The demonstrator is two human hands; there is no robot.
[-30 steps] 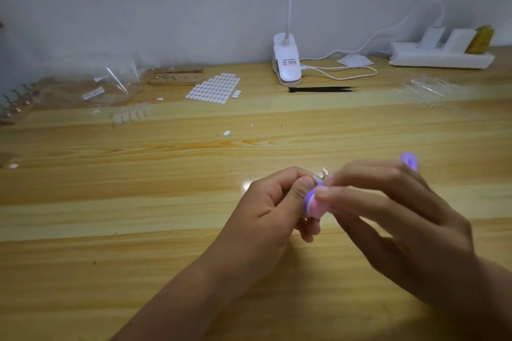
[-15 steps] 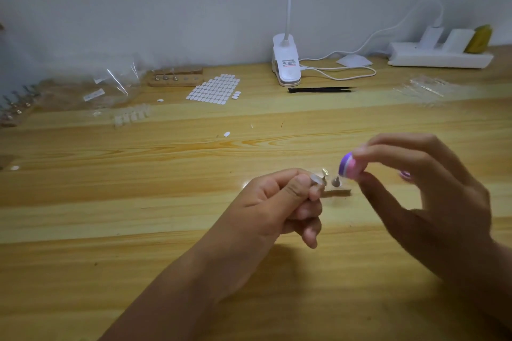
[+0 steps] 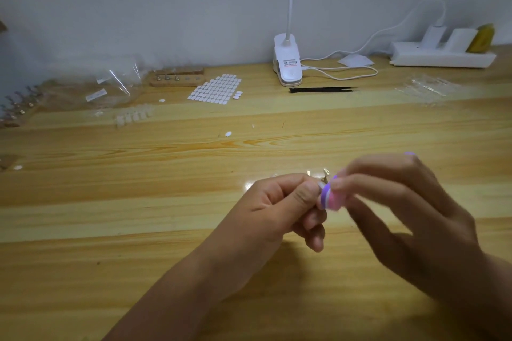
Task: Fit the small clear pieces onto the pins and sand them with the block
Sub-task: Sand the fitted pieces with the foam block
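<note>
1. Hands meet over the near middle of the bench (image 3: 116,219), a little to the right, both slightly blurred.
2. Fingers of the left hand (image 3: 279,205) are curled, and thumb and forefinger pinch a small pin (image 3: 321,185) that points right. Whether a clear piece sits on it is too small to tell.
3. Fingers and thumb of the right hand (image 3: 401,210) are closed around the sanding block (image 3: 331,198), which is pink with a purple-and-white end. That end touches the pin tip beside the left thumb.
4. Two loose pins (image 3: 325,173) lie on the bench just beyond the hands.
5. Wide bare wood runs left of the hands and across the middle band, where only a loose white oval (image 3: 228,134) lies, well apart from the hands.
6. Clear pieces (image 3: 134,117) stand in short rows at far left, near the plastic bags (image 3: 110,86).
7. Along the far edge by the wall, from left to right, are a wooden pin holder (image 3: 177,79), a sheet of white ovals (image 3: 214,88), a lamp base (image 3: 288,63), black tweezers (image 3: 322,89) and a power strip (image 3: 443,57).
8. Clear packets (image 3: 426,88) lie at far right, in front of the power strip.
</note>
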